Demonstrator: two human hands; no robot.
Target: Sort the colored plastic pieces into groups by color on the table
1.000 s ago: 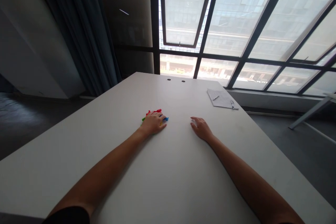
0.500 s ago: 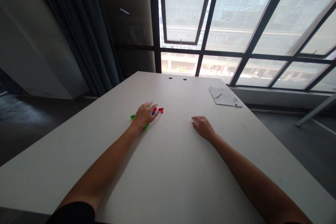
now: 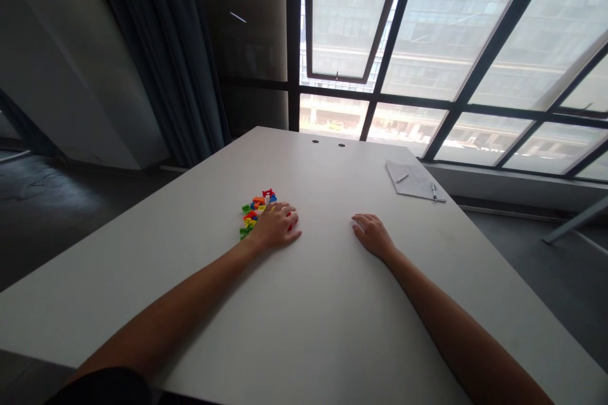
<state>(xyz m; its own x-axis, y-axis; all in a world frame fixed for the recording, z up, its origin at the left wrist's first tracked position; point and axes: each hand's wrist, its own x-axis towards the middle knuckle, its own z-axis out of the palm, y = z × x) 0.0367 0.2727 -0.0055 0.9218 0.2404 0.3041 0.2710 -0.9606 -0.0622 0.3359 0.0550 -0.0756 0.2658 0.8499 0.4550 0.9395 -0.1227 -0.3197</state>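
Small brightly coloured plastic pieces, in green, yellow, orange, blue and red, lie in a loose pile left of centre on the white table. My left hand is palm down at the right side of this pile, fingers bent and apart, thumb out to the side. Some red shows between its fingers; the palm hides the rest of what is under it. To the right, my right hand rests on the tabletop with loosely curved fingers and a gap at the thumb. No object shows in it.
The white table stretches away to a window wall. On its right side lies a sheet of paper with a pen and another slim light object on it. A dark curtain hangs at the left.
My left hand has shifted right and nearer to me, uncovering more of the pile and covering the red pieces. My right hand stays put on the table. The view has turned slightly left.
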